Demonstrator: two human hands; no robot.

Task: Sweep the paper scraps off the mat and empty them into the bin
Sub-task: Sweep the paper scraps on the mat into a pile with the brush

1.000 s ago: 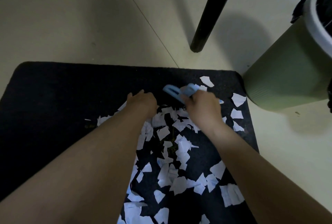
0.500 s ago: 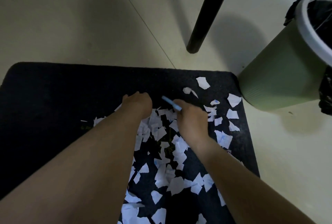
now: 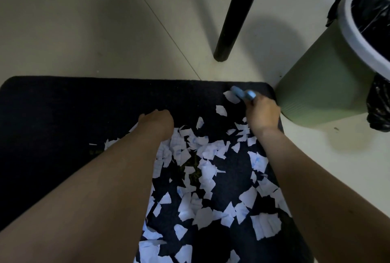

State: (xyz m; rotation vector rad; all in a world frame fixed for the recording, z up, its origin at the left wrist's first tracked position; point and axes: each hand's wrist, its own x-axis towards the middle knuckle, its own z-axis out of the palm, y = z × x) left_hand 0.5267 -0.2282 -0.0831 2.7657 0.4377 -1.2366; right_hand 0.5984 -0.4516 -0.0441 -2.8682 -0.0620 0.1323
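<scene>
Several white paper scraps (image 3: 207, 176) lie scattered over the right half of a dark mat (image 3: 63, 119). My right hand (image 3: 262, 112) grips a small light-blue brush (image 3: 242, 93) at the mat's far right corner, over a scrap (image 3: 231, 96). My left hand (image 3: 157, 121) rests knuckles-up on the mat at the far edge of the scrap pile; whether it holds anything is hidden. A green bin (image 3: 322, 85) with a white rim and black liner stands on the floor just right of the mat.
Two black furniture legs (image 3: 232, 19) stand on the pale floor (image 3: 84, 30) beyond the mat; the nearer one is close to the mat's far right corner. A black bag (image 3: 379, 106) hangs by the bin's right side.
My right hand has swung the blue brush from the middle of the scrap pile out to the mat's far right corner near the bin. My left hand has barely shifted.
</scene>
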